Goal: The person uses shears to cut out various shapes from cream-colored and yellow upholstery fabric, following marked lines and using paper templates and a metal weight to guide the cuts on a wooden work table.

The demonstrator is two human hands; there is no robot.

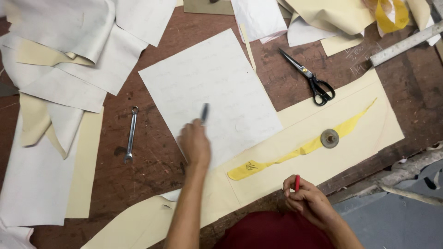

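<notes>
My left hand [194,144] reaches over a white sheet [217,87] on the brown table and grips a dark pen [205,112], blurred, its tip above the sheet. My right hand [308,199] rests near the table's front edge, closed around a red pen [297,182]. In front of it lies a cream sheet [364,133] with a long curved yellow pattern piece [295,152] on top, held down by a round metal weight [329,138].
Black scissors [310,79] lie beyond the cream sheet. A metal wrench [130,134] lies left of the white sheet. White and cream material pieces [60,60] pile up at the left and the back. A metal ruler [406,44] sits at the far right.
</notes>
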